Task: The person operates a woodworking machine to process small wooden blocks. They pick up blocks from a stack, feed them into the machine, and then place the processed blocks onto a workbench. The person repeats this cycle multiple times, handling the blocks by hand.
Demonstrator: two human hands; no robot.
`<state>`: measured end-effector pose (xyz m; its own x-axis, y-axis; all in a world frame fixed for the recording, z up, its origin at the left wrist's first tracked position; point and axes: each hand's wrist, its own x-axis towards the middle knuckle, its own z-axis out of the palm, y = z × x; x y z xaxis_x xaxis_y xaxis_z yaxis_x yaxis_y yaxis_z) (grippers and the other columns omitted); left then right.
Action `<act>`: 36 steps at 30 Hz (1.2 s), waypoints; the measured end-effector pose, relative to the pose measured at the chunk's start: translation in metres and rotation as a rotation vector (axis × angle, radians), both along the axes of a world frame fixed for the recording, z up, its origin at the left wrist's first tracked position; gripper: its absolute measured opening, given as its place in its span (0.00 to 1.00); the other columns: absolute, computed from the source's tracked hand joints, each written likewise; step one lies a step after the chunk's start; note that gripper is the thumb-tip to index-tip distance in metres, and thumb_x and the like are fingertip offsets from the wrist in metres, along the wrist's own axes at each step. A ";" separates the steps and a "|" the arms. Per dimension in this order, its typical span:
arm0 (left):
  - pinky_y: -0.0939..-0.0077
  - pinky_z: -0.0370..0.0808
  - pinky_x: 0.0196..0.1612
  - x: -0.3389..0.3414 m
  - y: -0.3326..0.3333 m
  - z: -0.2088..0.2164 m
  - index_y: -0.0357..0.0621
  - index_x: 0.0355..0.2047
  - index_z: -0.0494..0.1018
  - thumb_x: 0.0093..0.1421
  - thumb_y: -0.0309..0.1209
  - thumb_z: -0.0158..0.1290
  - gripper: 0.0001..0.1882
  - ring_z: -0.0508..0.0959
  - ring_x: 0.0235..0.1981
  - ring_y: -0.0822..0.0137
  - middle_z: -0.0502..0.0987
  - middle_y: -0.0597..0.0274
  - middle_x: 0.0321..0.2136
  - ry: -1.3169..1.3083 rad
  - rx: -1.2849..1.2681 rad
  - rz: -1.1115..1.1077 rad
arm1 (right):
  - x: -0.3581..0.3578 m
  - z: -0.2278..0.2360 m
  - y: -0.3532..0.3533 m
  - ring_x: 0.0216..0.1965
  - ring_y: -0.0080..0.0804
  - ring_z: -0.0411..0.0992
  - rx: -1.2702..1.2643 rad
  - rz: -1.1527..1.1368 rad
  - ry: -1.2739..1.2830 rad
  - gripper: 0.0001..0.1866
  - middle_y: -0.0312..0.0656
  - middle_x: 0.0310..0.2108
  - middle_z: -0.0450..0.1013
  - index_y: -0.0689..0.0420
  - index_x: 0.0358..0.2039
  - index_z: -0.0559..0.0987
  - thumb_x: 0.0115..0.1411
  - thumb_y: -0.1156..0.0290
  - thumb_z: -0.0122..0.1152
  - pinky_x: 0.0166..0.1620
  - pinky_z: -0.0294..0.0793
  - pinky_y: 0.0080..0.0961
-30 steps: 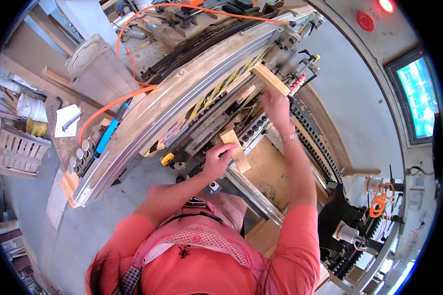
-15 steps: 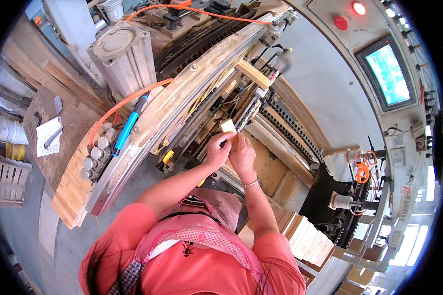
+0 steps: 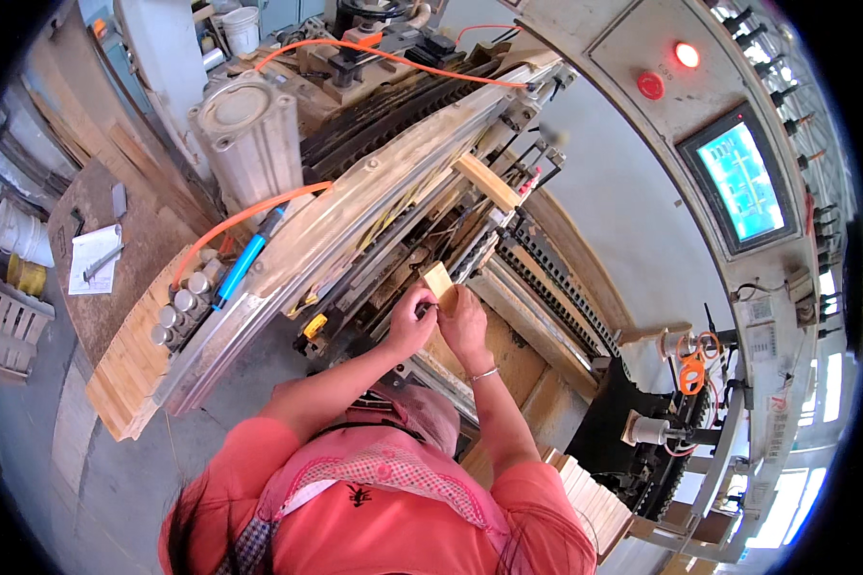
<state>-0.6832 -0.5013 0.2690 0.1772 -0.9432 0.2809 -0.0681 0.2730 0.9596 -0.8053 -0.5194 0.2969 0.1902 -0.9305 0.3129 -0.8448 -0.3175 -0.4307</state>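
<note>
A short pale wooden block (image 3: 438,280) is held up in front of me between my two hands. My right hand (image 3: 464,328) is closed round its right side and lower end. At its lower left, the fingers of my left hand (image 3: 411,322) are curled against the block. Something small and dark shows between the left fingers; whether it is an object or shadow I cannot tell. Beneath the hands lies the woodworking machine's bed, with a dusty brown board (image 3: 494,359) beside its rails.
An orange hose (image 3: 259,216) and a blue tube (image 3: 240,271) lie along the machine beam at left. At right stands a control panel with a lit screen (image 3: 741,182) and red button (image 3: 650,85). Stacked wooden strips (image 3: 590,498) sit by my right elbow. Orange-handled scissors (image 3: 692,374) hang farther right.
My view has shifted slightly, so the machine and panel sit differently in the picture. Both hands still hold the wooden block, which shows more of its broad face now.
</note>
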 end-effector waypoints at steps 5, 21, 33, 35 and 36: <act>0.75 0.70 0.40 -0.005 -0.001 -0.006 0.38 0.32 0.65 0.47 0.15 0.48 0.10 0.77 0.36 0.65 0.71 0.52 0.45 0.111 -0.012 0.017 | -0.038 0.022 -0.017 0.35 0.46 0.72 0.126 0.017 0.032 0.25 0.47 0.34 0.72 0.56 0.42 0.72 0.41 0.67 0.68 0.36 0.72 0.37; 0.78 0.70 0.40 -0.004 0.001 0.003 0.37 0.31 0.67 0.51 0.16 0.47 0.07 0.75 0.34 0.72 0.74 0.55 0.39 0.088 0.117 -0.025 | -0.091 0.065 -0.203 0.33 0.49 0.72 -0.027 0.108 0.272 0.18 0.52 0.30 0.72 0.60 0.35 0.74 0.42 0.69 0.64 0.37 0.72 0.39; 0.78 0.69 0.44 -0.002 0.001 0.005 0.37 0.32 0.68 0.52 0.16 0.46 0.07 0.73 0.37 0.72 0.74 0.56 0.40 0.107 0.195 -0.045 | -0.055 0.020 -0.303 0.33 0.47 0.75 0.125 -0.015 0.436 0.14 0.53 0.29 0.75 0.62 0.26 0.79 0.43 0.64 0.59 0.38 0.75 0.36; 0.78 0.69 0.43 -0.002 0.001 0.006 0.37 0.32 0.68 0.52 0.16 0.46 0.07 0.73 0.37 0.72 0.74 0.56 0.41 0.136 0.184 -0.033 | -0.047 0.027 -0.297 0.34 0.47 0.75 0.171 -0.040 0.402 0.15 0.54 0.29 0.75 0.62 0.26 0.79 0.43 0.63 0.59 0.38 0.75 0.37; 0.78 0.69 0.43 -0.002 0.001 0.007 0.37 0.32 0.68 0.52 0.16 0.46 0.07 0.74 0.37 0.72 0.74 0.56 0.41 0.151 0.176 -0.035 | -0.047 0.028 -0.298 0.34 0.48 0.75 0.174 -0.040 0.413 0.16 0.54 0.30 0.75 0.62 0.27 0.79 0.43 0.62 0.59 0.38 0.75 0.37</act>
<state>-0.6853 -0.5004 0.2755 0.1713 -0.9816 0.0844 0.0869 0.1004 0.9912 -0.8527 -0.8175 0.3252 0.2293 -0.9717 0.0570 -0.9672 -0.2341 -0.0991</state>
